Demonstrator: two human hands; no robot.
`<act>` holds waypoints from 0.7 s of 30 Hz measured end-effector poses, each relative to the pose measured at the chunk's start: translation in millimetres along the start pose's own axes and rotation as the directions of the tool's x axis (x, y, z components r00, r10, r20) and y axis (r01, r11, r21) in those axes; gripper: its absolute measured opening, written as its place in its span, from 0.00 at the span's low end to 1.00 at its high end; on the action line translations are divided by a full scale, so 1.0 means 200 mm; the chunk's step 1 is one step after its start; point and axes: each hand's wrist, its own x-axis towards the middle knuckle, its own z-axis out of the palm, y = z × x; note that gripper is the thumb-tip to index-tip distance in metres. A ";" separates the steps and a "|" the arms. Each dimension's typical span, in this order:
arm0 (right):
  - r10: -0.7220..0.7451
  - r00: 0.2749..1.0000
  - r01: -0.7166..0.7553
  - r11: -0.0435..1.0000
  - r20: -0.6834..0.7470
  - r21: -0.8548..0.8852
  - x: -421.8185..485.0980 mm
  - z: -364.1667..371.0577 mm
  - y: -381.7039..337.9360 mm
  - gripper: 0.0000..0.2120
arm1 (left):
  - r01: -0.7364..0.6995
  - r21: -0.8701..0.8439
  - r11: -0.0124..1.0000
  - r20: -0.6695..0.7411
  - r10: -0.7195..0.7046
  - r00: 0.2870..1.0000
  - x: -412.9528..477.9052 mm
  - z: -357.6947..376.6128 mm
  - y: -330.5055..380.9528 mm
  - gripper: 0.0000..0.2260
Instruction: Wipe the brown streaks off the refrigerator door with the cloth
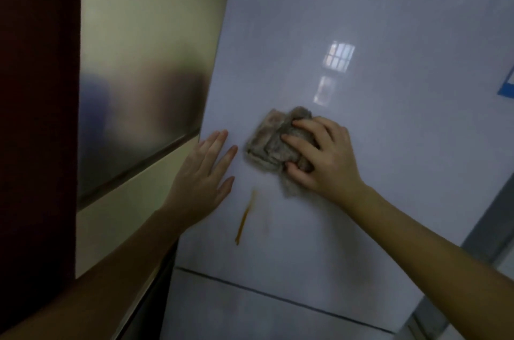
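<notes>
The white glossy refrigerator door [361, 144] fills the middle and right of the head view. My right hand [322, 156] presses a crumpled grey-brown cloth [269, 142] flat against the door, fingers spread over its right side. A thin brown streak [244, 217] runs down the door just below and left of the cloth, with a faint smear beside it. My left hand [203, 175] lies flat on the door near its left edge, fingers together, holding nothing.
A seam [278, 300] divides the upper door from a lower door. To the left stand a metallic panel [139, 103] and a dark red surface [36, 117]. A blue-edged sticker [507, 86] sits at the right edge.
</notes>
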 end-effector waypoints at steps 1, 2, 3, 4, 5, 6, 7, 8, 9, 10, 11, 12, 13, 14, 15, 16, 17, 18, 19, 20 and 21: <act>0.004 1.000 -0.004 1.000 -0.015 0.015 -0.01 0.04 -0.04 0.19 | -0.006 -0.001 1.000 -0.001 0.006 1.000 -0.03 0.01 0.00 0.26; -0.009 1.000 0.009 0.999 -0.019 0.032 -0.03 0.07 -0.08 0.19 | -0.009 -0.004 1.000 -0.008 0.009 1.000 -0.05 0.02 0.00 0.26; -0.035 0.999 0.036 0.998 -0.010 0.054 -0.05 0.11 -0.13 0.19 | -0.004 -0.010 1.000 -0.019 0.004 1.000 -0.07 0.03 0.00 0.26; -0.073 0.997 0.072 0.994 0.010 0.077 -0.08 0.15 -0.18 0.18 | 0.005 -0.015 1.000 -0.027 -0.005 1.000 -0.08 0.04 0.01 0.25; -0.113 0.993 0.109 0.989 0.034 0.099 -0.12 0.18 -0.23 0.18 | 0.006 -0.017 1.000 -0.028 -0.006 1.000 -0.08 0.04 0.01 0.25; -0.151 0.987 0.143 0.983 0.058 0.118 -0.18 0.20 -0.27 0.18 | -0.002 -0.015 1.000 -0.024 0.002 1.000 -0.08 0.04 0.00 0.25; -0.184 0.979 0.172 0.976 0.085 0.132 -0.24 0.21 -0.30 0.17 | -0.011 -0.013 1.000 -0.020 0.010 1.000 -0.08 0.04 0.00 0.24; -0.213 0.970 0.197 0.970 0.114 0.141 -0.30 0.20 -0.31 0.17 | -0.014 -0.011 1.000 -0.017 0.014 1.000 -0.08 0.04 -0.01 0.24; -0.244 0.959 0.224 0.964 0.144 0.144 -0.36 0.19 -0.31 0.17 | -0.014 -0.008 1.000 -0.014 0.014 1.000 -0.09 0.04 -0.02 0.24; -0.277 0.945 0.255 0.957 0.173 0.141 -0.42 0.16 -0.29 0.16 | -0.016 -0.003 1.000 -0.009 0.016 1.000 -0.09 0.03 -0.02 0.25; -0.304 0.932 0.281 0.950 0.196 0.135 -0.45 0.13 -0.26 0.16 | -0.021 0.005 1.000 -0.004 0.021 1.000 -0.09 0.03 -0.03 0.25; -0.314 0.925 0.292 0.948 0.213 0.129 -0.47 0.10 -0.22 0.16 | -0.028 0.014 1.000 0.001 0.028 1.000 -0.09 0.04 -0.03 0.26; -0.305 0.928 0.285 0.951 0.215 0.119 -0.47 0.06 -0.16 0.16 | -0.034 0.021 0.999 0.004 0.034 0.999 -0.10 0.04 -0.03 0.26; -0.276 0.940 0.260 0.960 0.203 0.100 -0.45 0.02 -0.11 0.16 | -0.038 0.027 0.999 0.006 0.038 0.999 -0.10 0.05 -0.04 0.27; -0.232 0.956 0.222 0.972 0.179 0.073 -0.41 -0.01 -0.06 0.17 | -0.039 0.032 0.999 0.006 0.039 0.999 -0.10 0.05 -0.04 0.27; -0.179 0.972 0.174 0.984 0.151 0.043 -0.36 -0.03 -0.01 0.17 | -0.039 0.036 0.999 0.003 0.039 0.999 -0.10 0.06 -0.04 0.27; -0.121 0.986 0.120 0.993 0.118 0.015 -0.29 -0.05 0.01 0.18 | -0.042 0.039 0.998 -0.002 0.042 0.999 -0.10 0.06 -0.04 0.27; -0.066 0.994 0.067 0.998 0.082 -0.003 -0.23 -0.05 0.03 0.18 | -0.046 0.039 0.998 -0.005 0.046 0.999 -0.10 0.06 -0.04 0.27; -0.019 0.999 0.019 1.000 0.044 -0.008 -0.17 -0.04 0.02 0.18 | -0.050 0.039 0.998 -0.007 0.050 0.999 -0.11 0.07 -0.04 0.27; 0.018 1.000 -0.018 1.000 0.013 -0.002 -0.13 -0.02 0.00 0.18 | -0.051 0.037 0.998 -0.007 0.051 0.999 -0.10 0.07 -0.04 0.27; 0.043 0.999 -0.043 0.999 -0.002 0.010 -0.10 0.01 -0.04 0.18 | -0.049 0.032 0.998 -0.006 0.049 0.999 -0.10 0.07 -0.04 0.27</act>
